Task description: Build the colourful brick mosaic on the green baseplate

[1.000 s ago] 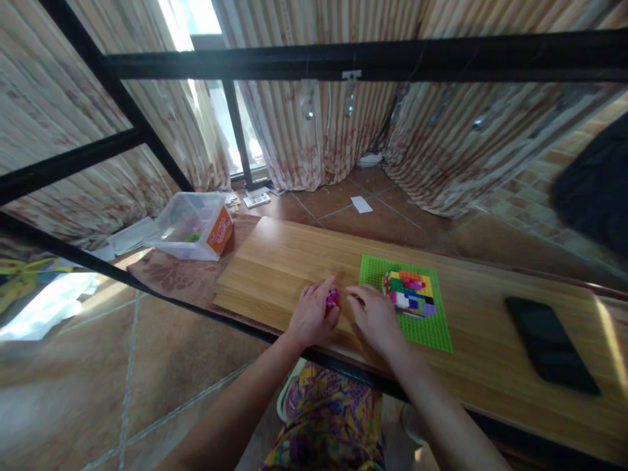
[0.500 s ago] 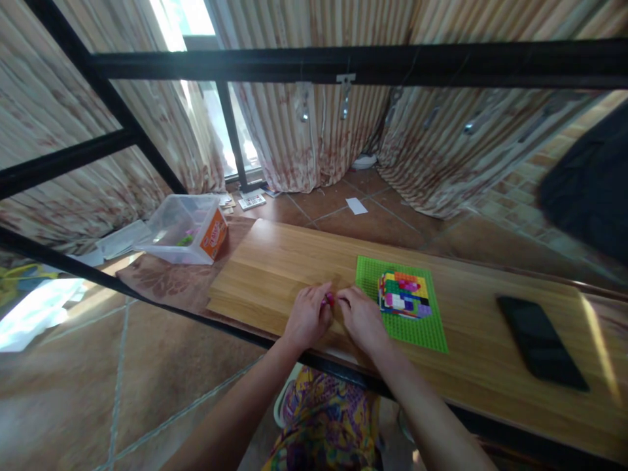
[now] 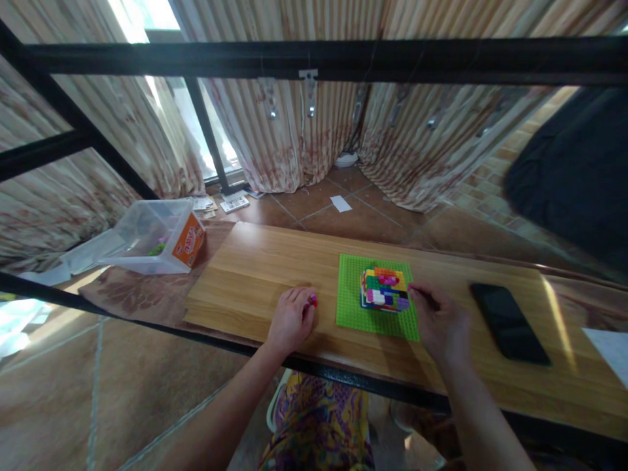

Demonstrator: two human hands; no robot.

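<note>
On the wooden board, a stack of colourful toy bricks (image 3: 385, 290) sits on a green studded baseplate (image 3: 350, 314). My right hand (image 3: 441, 320) is at the right side of the stack, thumb and fingers pinched together. A small pink brick (image 3: 411, 286) shows at its fingertips; whether it touches the stack I cannot tell. My left hand (image 3: 293, 319) rests on the board left of the baseplate, its fingers curled round small pink and red bricks (image 3: 313, 300). Most of what the left hand holds is hidden by the fingers.
A black phone (image 3: 510, 322) lies on the board at the right, with a white paper (image 3: 611, 350) beyond it. On the far left stands a clear plastic box (image 3: 142, 261) with an orange label and a few bricks inside. A black metal bar (image 3: 294, 59) crosses above.
My right hand has moved right, away from the left hand, to the right side of the brick stack. My left hand stays on the board with its bricks. The camera view has turned right.
</note>
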